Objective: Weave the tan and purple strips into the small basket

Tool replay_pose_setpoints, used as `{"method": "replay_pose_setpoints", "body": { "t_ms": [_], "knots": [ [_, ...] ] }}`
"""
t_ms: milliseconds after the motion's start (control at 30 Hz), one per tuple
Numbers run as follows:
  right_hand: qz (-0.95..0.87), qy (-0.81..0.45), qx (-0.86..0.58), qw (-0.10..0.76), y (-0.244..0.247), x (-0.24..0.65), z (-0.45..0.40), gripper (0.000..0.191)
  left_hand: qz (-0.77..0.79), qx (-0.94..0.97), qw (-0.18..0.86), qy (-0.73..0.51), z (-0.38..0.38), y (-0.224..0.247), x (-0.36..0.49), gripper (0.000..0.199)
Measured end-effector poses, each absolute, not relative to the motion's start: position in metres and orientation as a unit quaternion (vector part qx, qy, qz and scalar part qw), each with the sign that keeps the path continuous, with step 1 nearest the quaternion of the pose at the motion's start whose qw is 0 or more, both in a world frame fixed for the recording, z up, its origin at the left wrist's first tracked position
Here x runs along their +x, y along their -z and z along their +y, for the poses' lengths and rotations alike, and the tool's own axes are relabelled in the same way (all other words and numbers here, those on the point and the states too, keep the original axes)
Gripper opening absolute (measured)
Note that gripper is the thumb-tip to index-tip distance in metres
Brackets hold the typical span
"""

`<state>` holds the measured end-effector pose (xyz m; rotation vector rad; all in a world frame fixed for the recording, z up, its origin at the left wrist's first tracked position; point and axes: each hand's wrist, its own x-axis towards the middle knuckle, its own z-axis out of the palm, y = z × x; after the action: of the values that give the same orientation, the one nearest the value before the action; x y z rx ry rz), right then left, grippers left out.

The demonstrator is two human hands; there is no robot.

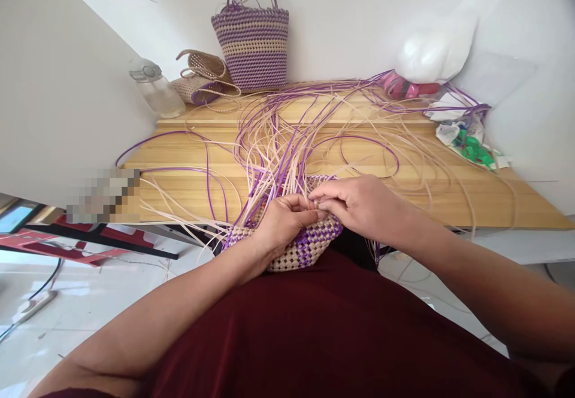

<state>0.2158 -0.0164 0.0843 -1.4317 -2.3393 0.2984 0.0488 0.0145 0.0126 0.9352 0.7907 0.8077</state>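
A part-woven basket [309, 245] in beige and purple rests against my lap at the table's front edge. Many long loose strands [281, 152] fan up out of it and spread over the table. My left hand [287, 218] lies over the basket's near rim, thumb and fingers pinched together. Close beside it, my right hand [359, 203] is closed too, its fingertips meeting the left ones at the rim. A pale strand seems to be pinched between them, though the fingers hide most of it.
On the table [179, 191], a purple and beige woven bag [254, 51] stands at the back. Left of it are a smaller woven piece [202, 81] and a clear bottle [157, 90]. At right lie a white plastic bag [426, 51] and green packaging [474, 146].
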Motion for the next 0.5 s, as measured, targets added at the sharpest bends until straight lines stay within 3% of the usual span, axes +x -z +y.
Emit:
{"method": "replay_pose_setpoints", "body": {
  "t_ms": [367, 500],
  "knots": [
    [-0.874, -0.113, -0.430, 0.197, -0.077, 0.212, -0.008, 0.019, 0.335, 0.441, 0.747, -0.367, 0.014, -0.012, 0.050, 0.032],
    [-0.884, -0.001, -0.442, 0.153, -0.075, 0.206, -0.013, 0.019, 0.365, 0.461, 0.721, -0.366, 0.015, -0.009, 0.049, 0.021]
  ]
}}
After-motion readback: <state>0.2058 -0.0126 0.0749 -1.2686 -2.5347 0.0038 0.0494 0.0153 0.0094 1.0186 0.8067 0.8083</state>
